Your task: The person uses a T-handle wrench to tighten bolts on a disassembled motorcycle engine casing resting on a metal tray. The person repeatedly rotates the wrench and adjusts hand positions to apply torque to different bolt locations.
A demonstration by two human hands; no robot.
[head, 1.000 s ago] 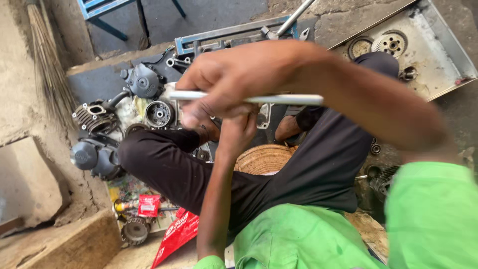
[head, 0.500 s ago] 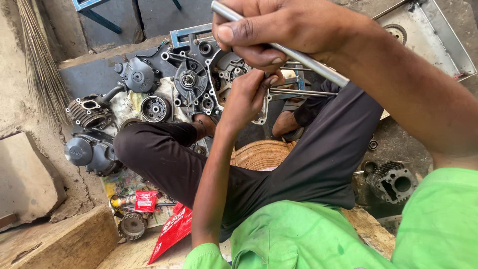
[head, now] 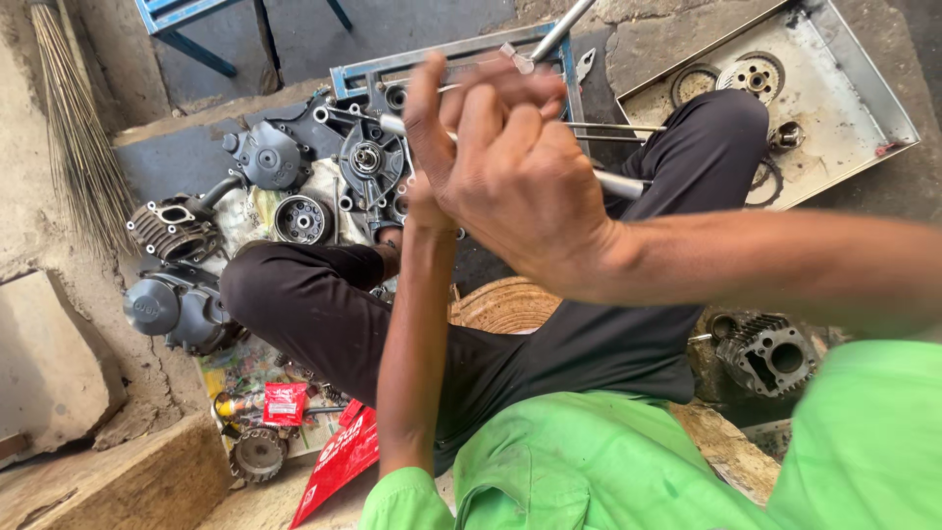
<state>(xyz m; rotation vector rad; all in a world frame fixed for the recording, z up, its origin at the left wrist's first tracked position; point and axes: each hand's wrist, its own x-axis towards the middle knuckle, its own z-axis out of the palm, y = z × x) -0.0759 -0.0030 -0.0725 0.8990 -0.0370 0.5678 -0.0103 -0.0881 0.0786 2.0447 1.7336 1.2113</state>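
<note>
Setting: a rough workshop floor (head: 677, 44) of stone and dirt, seen from above; a broom (head: 74, 128) leans at the left wall.
Person: seated cross-legged in black trousers and a green shirt, with parts spread all around.
Engine case (head: 368, 162): open, lying flat in front of the knees inside a blue frame (head: 451, 54); gears and bearings inside are exposed.
Right hand (head: 515, 172): raised above the case, fingers curled together around a rod (head: 620, 184).
Rod: a long steel bar; its long axis runs left to right, tilting down to the right, one end poking out left of the fist and the other over the right knee.
Left hand (head: 424, 196): mostly hidden behind the right hand; I cannot tell whether its fingers are apart or closed.
Progress: the case looks stripped, judging by the removed parts; the case itself is not yet taken apart further.
Removed parts: finned cylinder (head: 172, 228) and grey cover (head: 172, 309) at left, another cylinder (head: 770, 353) at right.
Tray (head: 863, 98): metal, top right, holding gears.
Basket (head: 505, 304): woven, between the legs.
</note>
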